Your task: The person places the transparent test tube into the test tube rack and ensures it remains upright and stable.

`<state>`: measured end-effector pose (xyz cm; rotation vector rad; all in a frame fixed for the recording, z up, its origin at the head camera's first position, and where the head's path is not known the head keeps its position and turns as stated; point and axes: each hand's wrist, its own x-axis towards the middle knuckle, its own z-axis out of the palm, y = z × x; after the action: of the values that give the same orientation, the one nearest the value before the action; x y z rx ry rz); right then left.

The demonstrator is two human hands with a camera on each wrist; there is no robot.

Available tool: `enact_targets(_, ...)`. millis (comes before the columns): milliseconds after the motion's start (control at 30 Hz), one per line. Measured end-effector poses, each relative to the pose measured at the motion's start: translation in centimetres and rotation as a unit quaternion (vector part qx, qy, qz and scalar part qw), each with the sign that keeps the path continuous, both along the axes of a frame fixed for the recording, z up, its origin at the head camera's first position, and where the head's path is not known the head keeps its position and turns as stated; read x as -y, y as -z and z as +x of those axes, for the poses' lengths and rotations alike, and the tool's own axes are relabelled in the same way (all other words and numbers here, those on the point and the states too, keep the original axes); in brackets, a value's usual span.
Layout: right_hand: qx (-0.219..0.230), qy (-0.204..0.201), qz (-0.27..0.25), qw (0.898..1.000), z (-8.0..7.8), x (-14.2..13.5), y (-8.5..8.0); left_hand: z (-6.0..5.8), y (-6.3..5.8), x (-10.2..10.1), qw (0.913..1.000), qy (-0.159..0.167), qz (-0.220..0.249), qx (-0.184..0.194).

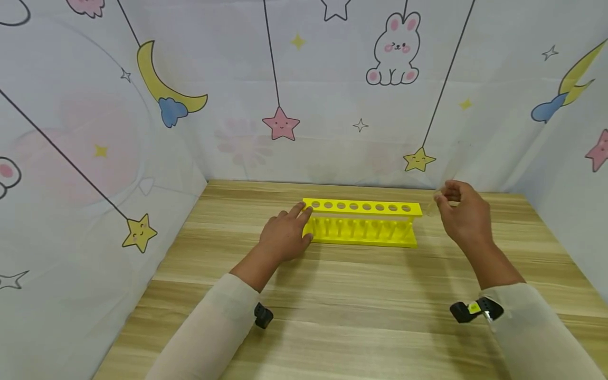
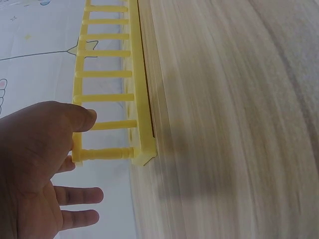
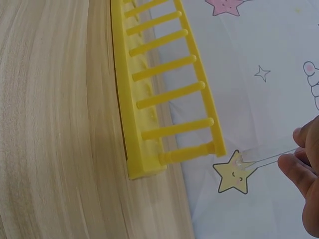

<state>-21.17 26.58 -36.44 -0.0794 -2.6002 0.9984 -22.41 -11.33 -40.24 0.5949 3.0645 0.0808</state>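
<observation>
A yellow test tube rack stands upright on the wooden table, a row of round holes along its top bar and a row of pegs below. At its left end my left hand holds the top bar. In the left wrist view, the thumb lies across the bar while two other fingers stretch out past the rack's end. Off the rack's right end, my right hand pinches a clear glass test tube between thumb and fingers. The tube slants downward, apart from the rack, its lower end pointing toward the table.
The wood-grain table reaches back to a pale curtain printed with stars, moons and rabbits. More of this cloth borders the table on the left and right. A small black device is strapped near the right cuff.
</observation>
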Motion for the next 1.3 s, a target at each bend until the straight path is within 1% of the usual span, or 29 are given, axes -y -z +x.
enact_targets(267,-0.008,-0.005,0.003,1.000,0.0,0.2,0.2,0.1,0.0,0.0,1.0000,0.001,0.001,-0.002)
enact_targets(533,-0.005,-0.007,0.000,1.000,-0.1,0.3,0.3,0.1,0.0,0.0,1.0000,0.003,0.001,-0.001)
enact_targets(767,-0.007,-0.002,-0.001,1.000,-0.3,0.5,0.3,0.1,0.0,0.0,1.0000,0.001,0.000,0.003)
enact_targets(1300,-0.001,0.009,-0.005,1.000,-0.6,1.2,0.1,0.1,0.2,0.1,0.9999,0.003,-0.006,-0.008)
